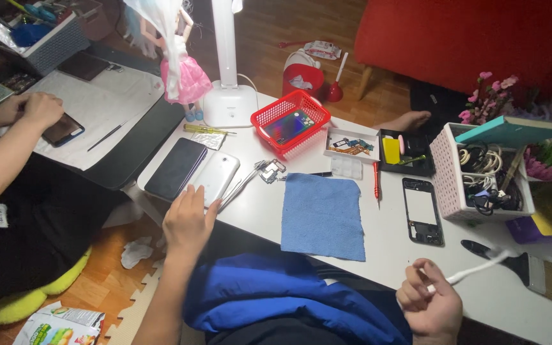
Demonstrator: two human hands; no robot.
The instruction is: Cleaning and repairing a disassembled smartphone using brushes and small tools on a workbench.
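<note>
My left hand [188,220] rests flat at the table's near edge, fingertips touching a white phone [216,177] that lies beside a dark phone [176,168]. My right hand [428,306] is closed around the white handle of a paint brush [517,263], whose bristles point right. A blue cloth [322,215] lies between my hands. Beside the cloth sit a black phone frame [423,211], a red screwdriver [375,181] and metal tweezers [241,184].
A red basket [291,119] holds a phone back. A white parts tray [351,143], a black tray [406,153], a white basket of cables [484,181] and a lamp base [227,105] stand behind. Another person's hands [30,110] work on a phone at the left.
</note>
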